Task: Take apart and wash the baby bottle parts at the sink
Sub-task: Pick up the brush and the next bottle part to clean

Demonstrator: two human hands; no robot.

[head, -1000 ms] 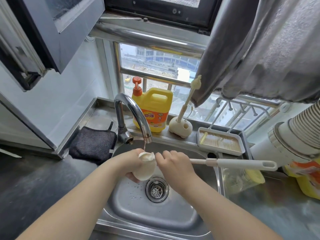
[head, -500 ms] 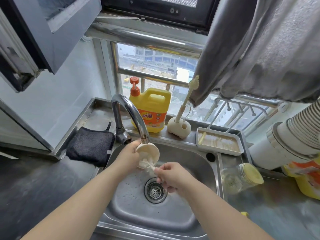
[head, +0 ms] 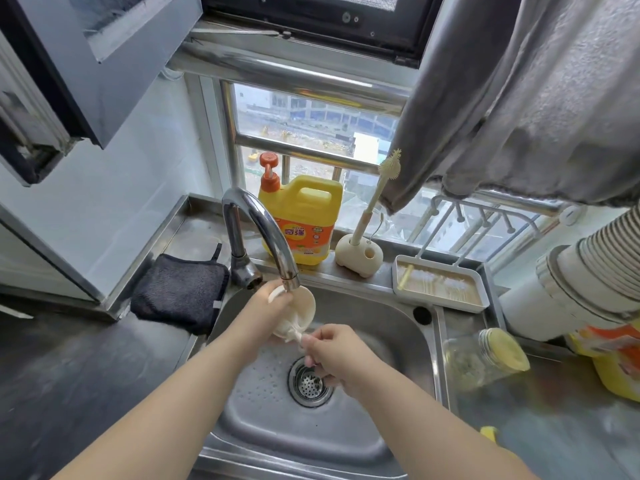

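The left hand (head: 265, 311) curls its fingers around a cream bottle part (head: 304, 306), held just under the tap (head: 273, 237) spout, above the sink (head: 398, 327). The right hand (head: 337, 356) pinches the thin brush (head: 294, 336), whose tip is inside the part. A jar (head: 481, 358) lies on its side on the counter, right of the sink.

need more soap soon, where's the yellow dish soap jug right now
In the head view the yellow dish soap jug stands on the ledge behind the sink, just right of the faucet and left of the brush holder.
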